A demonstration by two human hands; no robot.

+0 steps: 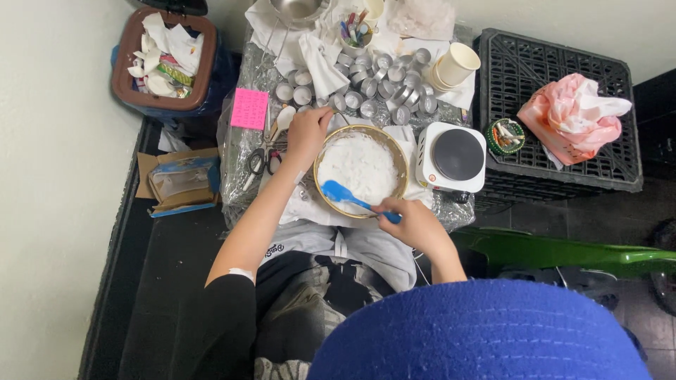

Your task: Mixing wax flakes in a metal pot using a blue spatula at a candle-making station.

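White flaky wax, or something much like it, fills the round gold-rimmed bowl [360, 171] in front of you, and from the head camera it looks solid and unmelted, heaped in pale chips across the whole bowl. Your right hand [415, 224] is closed around the handle of the blue silicone spatula [350, 198], whose blade rests on the near left side of the flakes, just inside the rim. Your left hand [308, 131] grips the far left edge of the bowl, fingers curled over the rim to steady it. The bowl sits on the foil-covered table [239, 151], touching nothing hot: the small white single-burner hot plate [452, 157] stands just beside it to the right, with its dark disc bare. Behind the bowl lies a cluster of small empty round metal tins [384, 88], none of them filled as far as you can see, and beyond them a metal pot [299, 8] at the table's far edge. So judge the work as early: the flakes are in the bowl and being stirred or levelled, while melting and filling the tins appear undone. A pink sticky note [249, 108] and scissors [264, 162] lie to the left, a black plastic crate [556, 112] to the right.
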